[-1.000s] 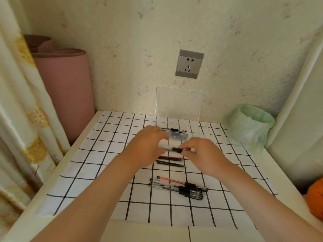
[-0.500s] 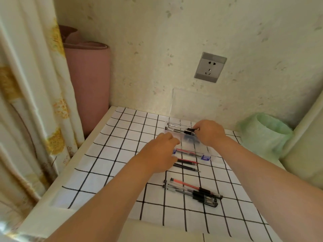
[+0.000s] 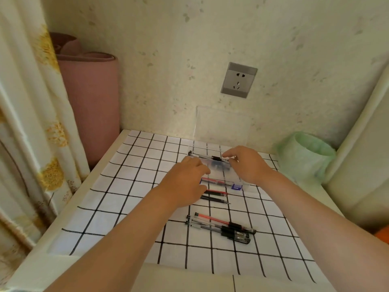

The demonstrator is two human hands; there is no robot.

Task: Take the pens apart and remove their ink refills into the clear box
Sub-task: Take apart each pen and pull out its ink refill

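Note:
The clear box [image 3: 241,179] lies open in the middle of the checked mat, its lid [image 3: 223,125] leaning on the wall. A red refill [image 3: 216,182] lies inside it. My right hand [image 3: 247,164] pinches the capped end of a clear pen [image 3: 203,156] that lies along the box's far rim. My left hand [image 3: 186,183] rests with curled fingers at the box's left end; what it holds is hidden. Two loose refills [image 3: 216,196], one red and one black, lie just in front of the box. Three whole pens [image 3: 221,226] lie closer to me.
A green-lined bin [image 3: 305,157] stands at the right beyond the mat. A rolled pink mat [image 3: 92,102] and a curtain [image 3: 31,123] stand at the left. A wall socket [image 3: 239,80] is above the lid. The table's front edge is near my forearms.
My right hand carried the pen from in front of the box to its far rim. My left hand moved forward to the box's left end. The head camera turned left.

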